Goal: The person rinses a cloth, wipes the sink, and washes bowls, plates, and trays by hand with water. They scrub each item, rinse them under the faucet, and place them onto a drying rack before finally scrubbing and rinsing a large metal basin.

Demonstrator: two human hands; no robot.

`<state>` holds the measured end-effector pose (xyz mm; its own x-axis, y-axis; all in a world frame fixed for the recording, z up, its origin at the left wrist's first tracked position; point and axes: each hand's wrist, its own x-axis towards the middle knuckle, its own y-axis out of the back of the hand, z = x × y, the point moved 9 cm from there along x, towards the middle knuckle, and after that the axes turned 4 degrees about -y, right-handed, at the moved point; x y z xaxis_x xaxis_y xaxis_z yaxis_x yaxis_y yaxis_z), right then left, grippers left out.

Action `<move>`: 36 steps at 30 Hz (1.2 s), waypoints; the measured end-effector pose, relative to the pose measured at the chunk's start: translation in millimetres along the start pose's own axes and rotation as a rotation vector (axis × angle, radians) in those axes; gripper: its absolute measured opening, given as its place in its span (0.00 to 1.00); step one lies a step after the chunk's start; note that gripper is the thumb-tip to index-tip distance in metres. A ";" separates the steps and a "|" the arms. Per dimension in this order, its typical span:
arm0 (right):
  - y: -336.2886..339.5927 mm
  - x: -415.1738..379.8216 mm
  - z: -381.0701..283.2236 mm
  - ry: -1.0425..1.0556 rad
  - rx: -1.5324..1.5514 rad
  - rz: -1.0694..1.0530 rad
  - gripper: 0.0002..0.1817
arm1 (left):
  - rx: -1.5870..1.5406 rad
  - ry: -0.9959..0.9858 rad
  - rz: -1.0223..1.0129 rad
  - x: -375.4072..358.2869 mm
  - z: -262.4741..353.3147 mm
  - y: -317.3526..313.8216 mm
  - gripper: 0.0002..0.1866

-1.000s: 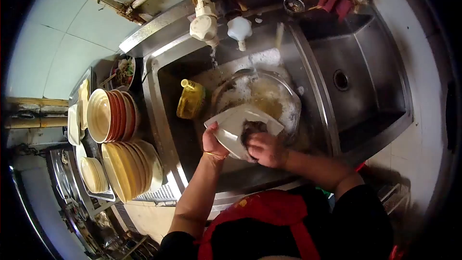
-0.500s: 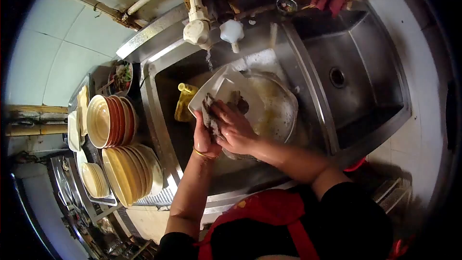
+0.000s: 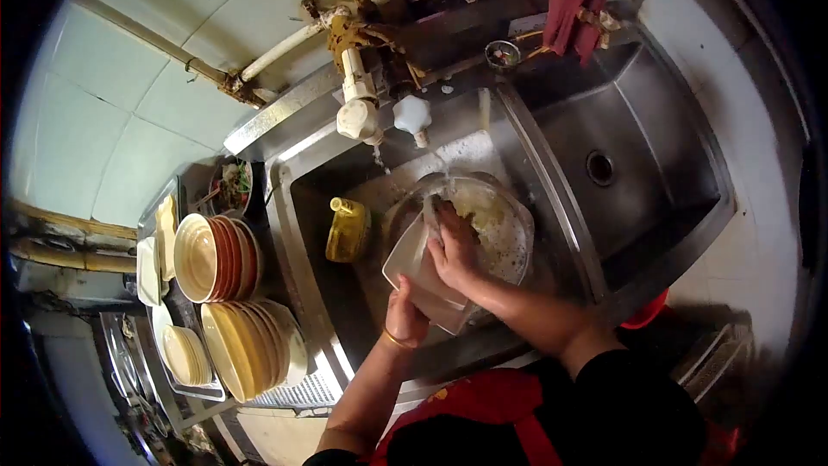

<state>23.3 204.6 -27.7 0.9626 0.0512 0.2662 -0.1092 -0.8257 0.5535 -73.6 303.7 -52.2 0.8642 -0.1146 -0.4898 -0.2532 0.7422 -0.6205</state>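
Note:
In the left sink basin, a white square dish (image 3: 410,252) is held tilted above a round metal bowl of sudsy water (image 3: 504,229). My left hand (image 3: 405,318) grips the dish by its near edge, thumb on top. My right hand (image 3: 454,250) is pressed against the far right side of the dish, with a grey cloth (image 3: 432,210) partly showing at its fingers. Most of the cloth is hidden by the hand. A yellow bottle (image 3: 348,231) stands to the left of the dish. Water runs from the white tap (image 3: 358,121) behind it.
On the left counter stand stacked reddish-brown bowls (image 3: 226,257), yellowish plates (image 3: 246,349) and small cream dishes (image 3: 186,355). A bowl of food scraps (image 3: 231,187) is behind them. The right sink basin (image 3: 638,155) has a drain. A dark red cloth (image 3: 576,9) hangs at the back.
The dish has moved right and nearer and now tips more steeply. My right hand with the cloth has shifted from its near-left edge to its far right side. The view has shifted too.

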 end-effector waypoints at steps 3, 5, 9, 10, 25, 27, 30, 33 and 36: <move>-10.2 -17.9 -24.7 0.040 0.197 -0.143 0.30 | 0.026 0.031 0.000 3.8 -2.3 -5.9 0.39; -6.9 -32.5 -54.9 0.178 0.204 -0.208 0.27 | -0.044 -0.084 -0.081 11.6 13.1 -14.9 0.40; -5.9 -70.3 -73.5 0.481 0.255 -0.338 0.27 | -0.181 -0.101 -0.138 15.0 26.6 10.0 0.42; -6.4 -72.0 -61.1 0.437 0.254 -0.378 0.27 | -0.212 -0.102 -0.144 11.5 34.3 10.7 0.43; 10.3 14.8 -3.6 0.145 0.182 -0.040 0.20 | -0.032 -0.102 0.009 1.6 15.5 7.4 0.39; 7.6 14.4 -0.9 0.182 0.123 -0.020 0.18 | -0.138 -0.150 0.053 3.3 27.6 9.4 0.39; 0.5 3.6 16.7 -0.042 0.252 -0.155 0.20 | -0.194 -0.280 0.069 6.6 64.5 14.9 0.41; 6.7 -17.2 -15.3 0.048 0.248 -0.080 0.23 | -0.157 -0.429 0.096 11.5 85.0 15.4 0.42; 4.9 -47.8 -42.0 0.122 0.248 -0.106 0.23 | -0.134 -0.528 0.149 19.9 96.3 19.2 0.42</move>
<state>-33.7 221.7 -4.5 0.9267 0.1992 0.3186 0.0687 -0.9234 0.3776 -19.4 379.2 -14.9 0.9064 0.3563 -0.2270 -0.4125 0.6305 -0.6576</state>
